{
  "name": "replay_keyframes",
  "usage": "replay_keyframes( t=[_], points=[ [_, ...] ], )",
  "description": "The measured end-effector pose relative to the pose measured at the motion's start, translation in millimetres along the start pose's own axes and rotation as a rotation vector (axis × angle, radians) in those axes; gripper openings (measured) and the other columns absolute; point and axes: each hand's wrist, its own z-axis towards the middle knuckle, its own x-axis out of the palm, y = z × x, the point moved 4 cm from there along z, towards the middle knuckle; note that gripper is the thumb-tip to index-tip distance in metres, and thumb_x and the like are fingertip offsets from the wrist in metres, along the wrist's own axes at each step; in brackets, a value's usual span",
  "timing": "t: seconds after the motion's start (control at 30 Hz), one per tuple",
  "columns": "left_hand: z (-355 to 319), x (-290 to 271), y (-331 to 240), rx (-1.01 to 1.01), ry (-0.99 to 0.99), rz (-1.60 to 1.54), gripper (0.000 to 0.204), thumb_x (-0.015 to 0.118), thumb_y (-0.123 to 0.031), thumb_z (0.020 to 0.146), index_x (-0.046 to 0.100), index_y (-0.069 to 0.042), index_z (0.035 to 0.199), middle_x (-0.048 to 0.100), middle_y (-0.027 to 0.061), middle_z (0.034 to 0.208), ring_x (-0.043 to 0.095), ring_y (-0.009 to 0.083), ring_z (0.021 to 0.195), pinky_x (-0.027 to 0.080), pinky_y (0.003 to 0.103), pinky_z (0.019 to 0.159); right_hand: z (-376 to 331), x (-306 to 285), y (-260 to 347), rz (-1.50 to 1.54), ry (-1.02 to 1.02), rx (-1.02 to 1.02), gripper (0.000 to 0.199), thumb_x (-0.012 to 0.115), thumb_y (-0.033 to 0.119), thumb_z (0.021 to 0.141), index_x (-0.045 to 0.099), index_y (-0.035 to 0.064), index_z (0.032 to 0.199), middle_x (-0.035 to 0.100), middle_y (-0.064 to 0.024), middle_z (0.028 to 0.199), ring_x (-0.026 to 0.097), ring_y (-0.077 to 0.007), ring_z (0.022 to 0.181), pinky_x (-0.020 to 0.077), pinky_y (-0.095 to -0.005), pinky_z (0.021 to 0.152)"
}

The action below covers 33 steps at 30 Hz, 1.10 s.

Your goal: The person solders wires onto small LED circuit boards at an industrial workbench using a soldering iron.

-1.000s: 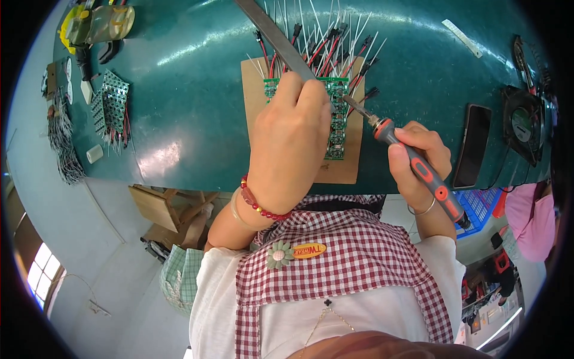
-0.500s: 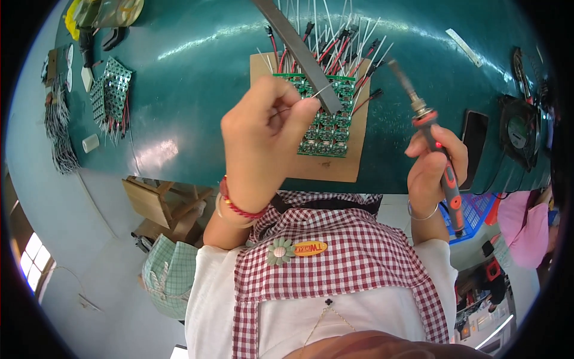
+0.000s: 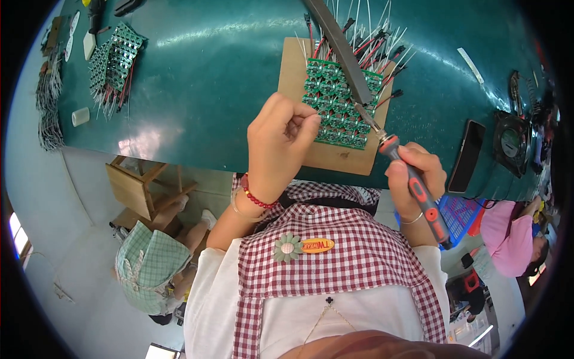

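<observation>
My right hand (image 3: pixel 421 173) grips a soldering iron (image 3: pixel 418 190) with a grey and red handle. Its tip reaches over the right part of a green circuit-board panel (image 3: pixel 338 110), near the lower end of a dark grey flat bar (image 3: pixel 344 51). Whether the tip touches the board or the bar I cannot tell. By the panel's left edge, my left hand (image 3: pixel 281 140) is closed in a pinch; what it holds is too small to make out. The panel lies on a brown board (image 3: pixel 293 66), with red, black and white wires (image 3: pixel 382 51) along its far side.
More wired circuit boards (image 3: pixel 113 63) and a white roll (image 3: pixel 81 116) lie on the left of the green table (image 3: pixel 209 102). A phone (image 3: pixel 466 155) and a black fan (image 3: pixel 511 137) are at the right. A wooden stool (image 3: pixel 131 188) stands below. Other people are nearby.
The soldering iron has come down and left, its tip now by the bar's end over the panel. My left hand has drawn back from the bar; the thin wire in its fingers no longer shows.
</observation>
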Motion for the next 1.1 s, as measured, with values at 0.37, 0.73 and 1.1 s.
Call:
replay_keyframes(
  t=[0.37, 0.73, 1.1],
  points=[
    [1, 16, 2, 0.137, -0.011, 0.059, 0.011, 0.071, 0.000, 0.078, 0.062, -0.004, 0.081, 0.057, 0.0051, 0.076, 0.061, 0.0151, 0.059, 0.047, 0.028, 0.051, 8, 7, 0, -0.113, 0.037, -0.026, 0.020, 0.067, -0.003, 0.077, 0.063, 0.0009, 0.096, 0.055, -0.0047, 0.064, 0.046, -0.0121, 0.052, 0.0327, -0.0263, 0.047],
    [2, 18, 2, 0.153, -0.022, 0.080, 0.012, 0.072, -0.001, 0.076, 0.061, -0.005, 0.079, 0.055, 0.0051, 0.074, 0.059, 0.0173, 0.056, 0.046, 0.029, 0.050, -2, 11, -2, -0.147, 0.029, -0.004, 0.022, 0.067, -0.004, 0.076, 0.063, 0.0003, 0.097, 0.054, -0.0056, 0.061, 0.048, -0.0130, 0.051, 0.0336, -0.0258, 0.046],
    [2, 18, 1, 0.153, -0.001, 0.083, 0.011, 0.071, -0.002, 0.078, 0.061, -0.005, 0.079, 0.055, 0.0050, 0.075, 0.059, 0.0173, 0.056, 0.045, 0.030, 0.050, -13, 11, -3, -0.160, 0.023, -0.013, 0.025, 0.067, -0.006, 0.075, 0.061, 0.0002, 0.098, 0.056, -0.0069, 0.061, 0.053, -0.0168, 0.050, 0.0403, -0.0279, 0.046]
  ],
)
